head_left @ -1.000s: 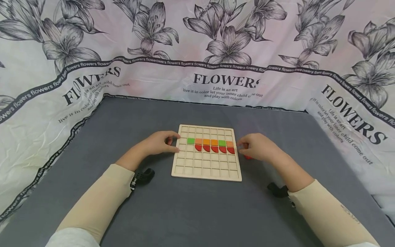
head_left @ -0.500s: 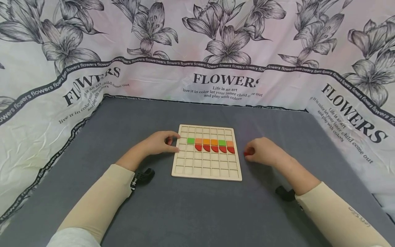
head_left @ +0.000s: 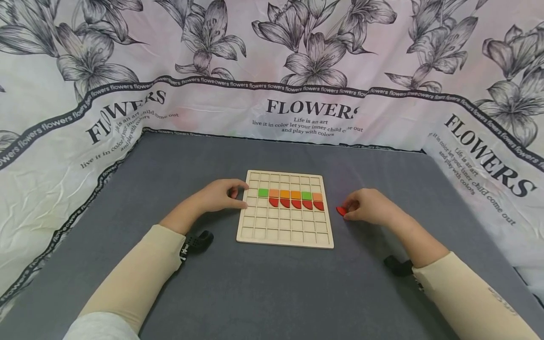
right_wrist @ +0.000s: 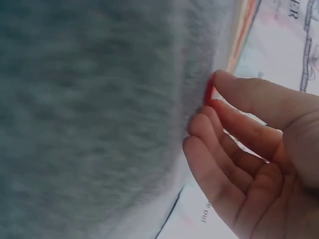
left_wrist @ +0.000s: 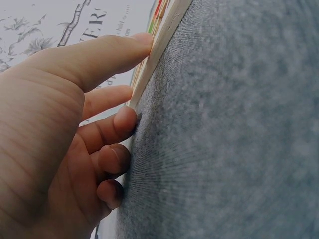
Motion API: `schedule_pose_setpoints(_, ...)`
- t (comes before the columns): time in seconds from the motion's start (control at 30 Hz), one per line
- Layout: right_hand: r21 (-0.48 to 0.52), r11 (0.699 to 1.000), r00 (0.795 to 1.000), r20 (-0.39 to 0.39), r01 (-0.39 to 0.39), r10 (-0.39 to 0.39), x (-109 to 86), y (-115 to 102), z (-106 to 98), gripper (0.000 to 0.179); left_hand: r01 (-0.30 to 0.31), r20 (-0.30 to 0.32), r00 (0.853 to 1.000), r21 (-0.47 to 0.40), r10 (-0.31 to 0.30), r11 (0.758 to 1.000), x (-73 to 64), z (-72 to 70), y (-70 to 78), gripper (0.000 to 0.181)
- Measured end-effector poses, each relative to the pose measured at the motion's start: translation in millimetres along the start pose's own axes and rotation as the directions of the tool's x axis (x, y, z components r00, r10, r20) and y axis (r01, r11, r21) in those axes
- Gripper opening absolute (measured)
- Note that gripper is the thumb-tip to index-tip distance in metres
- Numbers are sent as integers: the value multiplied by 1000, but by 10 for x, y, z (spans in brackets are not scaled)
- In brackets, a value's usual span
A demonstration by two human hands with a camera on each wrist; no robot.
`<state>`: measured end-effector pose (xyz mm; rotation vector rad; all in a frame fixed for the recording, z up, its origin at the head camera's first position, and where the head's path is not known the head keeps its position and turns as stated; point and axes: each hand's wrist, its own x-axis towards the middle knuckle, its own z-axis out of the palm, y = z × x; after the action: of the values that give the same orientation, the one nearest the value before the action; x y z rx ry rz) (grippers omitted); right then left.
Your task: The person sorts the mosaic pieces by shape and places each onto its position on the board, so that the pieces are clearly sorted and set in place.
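A square wooden grid board [head_left: 289, 230] lies flat in the middle of the table. One row holds green and orange squares [head_left: 295, 194], and red quarter-circle pieces [head_left: 296, 204] sit in the row nearer me. My left hand [head_left: 218, 196] is at the board's left side, its thumb and index fingertips touching the edge; the left wrist view shows the other fingers loosely bent below. To the right of the board, my right hand [head_left: 367, 206] pinches a red quarter-circle piece [head_left: 341, 211] between thumb and index finger, low at the table. In the right wrist view its fingers partly cover this piece.
The grey tabletop [head_left: 272, 288] spreads around the board. A white cloth [head_left: 312, 115] with black flower prints and lettering stands up along the back and sides. Black wrist-worn devices [head_left: 199, 242] sit at both cuffs.
My right hand has drawn rightward from the board's right edge. The loose red piece, mostly under that hand before, now shows at its fingertips. My left hand and the board have stayed put.
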<state>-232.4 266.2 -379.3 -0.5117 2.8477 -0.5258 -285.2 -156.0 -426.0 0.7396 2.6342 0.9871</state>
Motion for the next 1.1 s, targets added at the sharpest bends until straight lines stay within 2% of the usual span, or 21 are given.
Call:
schedule_pose_setpoints(0.27,-19,1000,999,-46,11,-12,59,-55,58,14,-1,-5,1000,7,1,1000,-30,-27,-13,57)
schedule_pose_setpoints(0.5,12,998,990,-126,59,-57,235,-286,66,16,0,-12,1000,-9,0,1000,-56,-30,4,58)
schedule_pose_setpoints(0.77,110,989,992,-97,94,-83,482,-686,61,22,8,-8,1000,-7,-8,1000,-37,-12,15,57)
schedule_pose_setpoints(0.93,69,988,987,-90,141,-134,647,-944,87,21,-2,-16,1000,6,2,1000,-31,-11,13,57)
schedule_pose_setpoints(1.1,7,992,991,-44,129,-128,800,-1204,168,23,-18,-7,1000,14,18,1000,-20,-5,0,57)
